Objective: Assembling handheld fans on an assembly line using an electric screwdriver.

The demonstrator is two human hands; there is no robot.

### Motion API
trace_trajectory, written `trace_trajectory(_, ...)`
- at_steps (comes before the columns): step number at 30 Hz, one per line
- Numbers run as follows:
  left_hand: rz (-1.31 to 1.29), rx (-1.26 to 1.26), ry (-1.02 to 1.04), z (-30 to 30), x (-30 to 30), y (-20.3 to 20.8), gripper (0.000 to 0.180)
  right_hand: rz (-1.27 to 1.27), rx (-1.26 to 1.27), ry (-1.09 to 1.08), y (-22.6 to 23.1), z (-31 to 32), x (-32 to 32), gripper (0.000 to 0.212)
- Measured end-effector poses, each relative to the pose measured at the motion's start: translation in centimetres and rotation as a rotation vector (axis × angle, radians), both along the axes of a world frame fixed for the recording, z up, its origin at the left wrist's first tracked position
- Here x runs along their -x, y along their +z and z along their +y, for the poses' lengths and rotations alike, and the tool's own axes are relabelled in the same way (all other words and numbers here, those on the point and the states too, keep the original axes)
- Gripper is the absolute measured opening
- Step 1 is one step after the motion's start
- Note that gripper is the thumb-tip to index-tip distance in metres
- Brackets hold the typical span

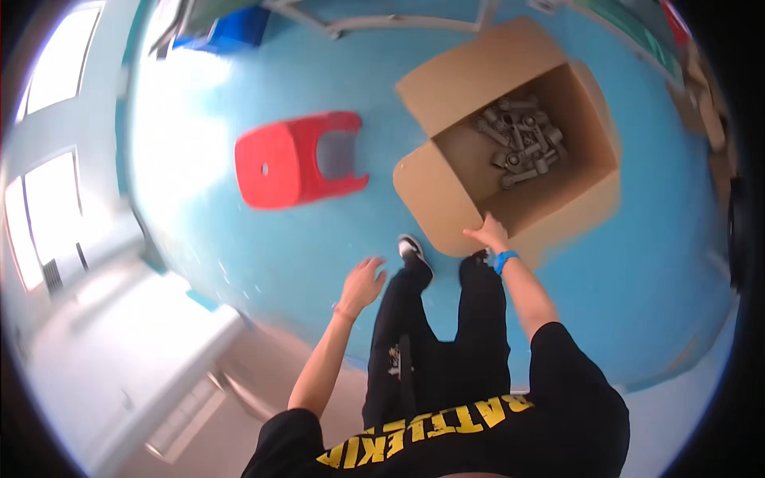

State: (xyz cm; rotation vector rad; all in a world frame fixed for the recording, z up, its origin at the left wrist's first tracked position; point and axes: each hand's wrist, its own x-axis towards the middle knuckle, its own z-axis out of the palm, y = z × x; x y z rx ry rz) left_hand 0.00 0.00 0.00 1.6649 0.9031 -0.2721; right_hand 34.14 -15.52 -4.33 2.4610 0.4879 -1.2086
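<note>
A large open cardboard box (442, 195) stands on the floor ahead and to the right, its flaps folded outward. Several grey metal parts with ring-shaped ends (522, 143) lie heaped inside toward the far side. My right hand (492, 234), with a blue band at the wrist, grips the box's near edge by a corner, thumb and index finger spread; the other fingers are partly hidden. Off to the left, my left hand (363, 285) hangs in the air with loosely bent fingers, holding nothing. It is apart from the box.
A red plastic stool (275, 162) lies on its side on the blue floor (319, 239) to the left. Behind is a metal frame (382, 22), with a blue bin (239, 30) at the far left. A white table (159, 366) stands at the lower left.
</note>
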Motion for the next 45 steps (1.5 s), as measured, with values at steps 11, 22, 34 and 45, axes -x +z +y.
trace_trajectory(11, 0.132, -0.405, -0.689, 15.6, -2.8, -6.3, 0.019, -0.062, -0.454, -0.108, -15.8, 14.5, 15.9, 0.029)
trace_trajectory(22, 1.100, 0.098, -2.081, 34.0, -0.1, -28.5, 0.053, -0.342, -0.517, -0.012, -35.7, 25.6, 1.7, 0.034)
trace_trajectory(34, 1.082, 0.527, -1.791, 36.2, -4.5, -21.7, 0.085, -0.145, -0.511, -0.157, -38.3, 24.0, 4.5, 0.025)
trace_trajectory(45, -0.054, 0.223, -1.613, 38.8, -11.8, -15.7, 0.042, 0.004, -1.769, -1.591, 4.4, 33.6, 19.5, 0.035)
